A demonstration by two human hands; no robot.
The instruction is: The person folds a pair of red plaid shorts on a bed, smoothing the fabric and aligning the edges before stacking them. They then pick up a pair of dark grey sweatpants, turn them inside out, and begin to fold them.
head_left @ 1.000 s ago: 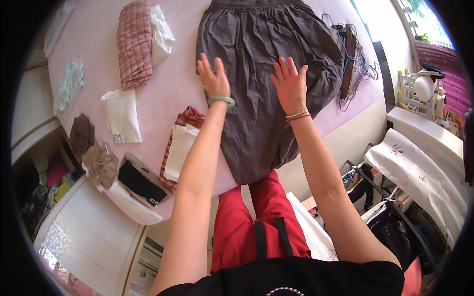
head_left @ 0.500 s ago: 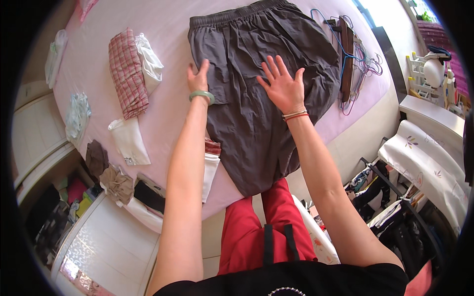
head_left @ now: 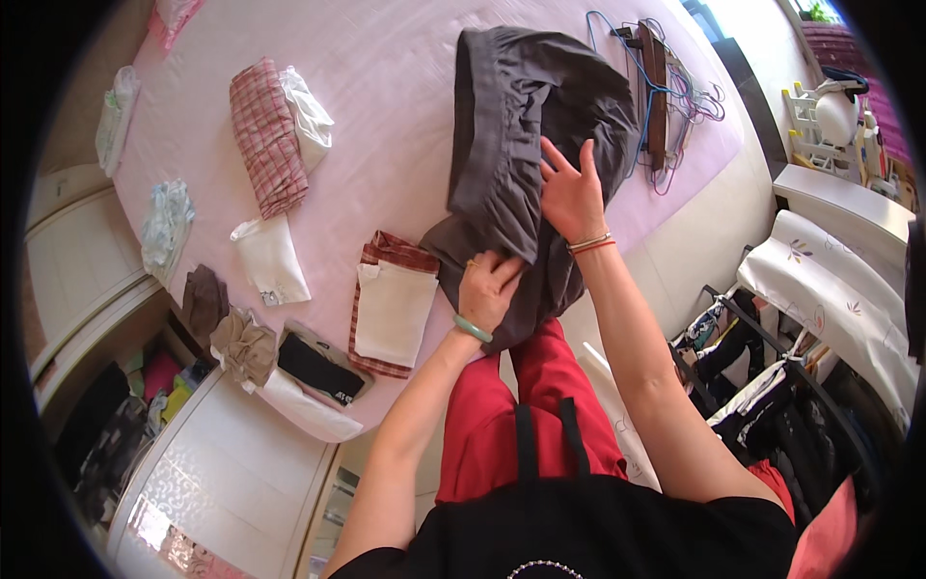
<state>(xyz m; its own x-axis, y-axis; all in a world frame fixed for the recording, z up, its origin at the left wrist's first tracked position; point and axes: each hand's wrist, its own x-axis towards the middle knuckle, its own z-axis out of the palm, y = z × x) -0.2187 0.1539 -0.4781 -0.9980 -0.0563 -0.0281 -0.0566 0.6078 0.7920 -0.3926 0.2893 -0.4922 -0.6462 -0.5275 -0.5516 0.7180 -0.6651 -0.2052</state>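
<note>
A dark grey garment with a wide elastic waistband (head_left: pixel 487 135), a skirt or loose trousers, lies on the bed, its left side folded over toward the right. My left hand (head_left: pixel 489 289), wearing a green bangle, has its fingers closed on the lower part of the folded cloth; the fingertips are partly hidden. Against the right part of the garment rests my right hand (head_left: pixel 576 200), open, thumb apart and palm partly up. Left of my left hand lies a folded red-checked cloth with a white piece (head_left: pixel 394 314) on top.
Folded red plaid cloth (head_left: pixel 268 140), a white bundle (head_left: pixel 307 121) and a white folded piece (head_left: pixel 272 261) lie on the left of the pink bedsheet (head_left: pixel 386 96). Hangers (head_left: pixel 666 96) sit at the far right. Brown bundles (head_left: pixel 244 347) edge the near left; clothes hang on a rack (head_left: pixel 762 376) at right.
The garment lay spread flat; its left side is now turned over to the right. My left hand moved right and nearer, closing on cloth. The checked cloth with white piece is uncovered.
</note>
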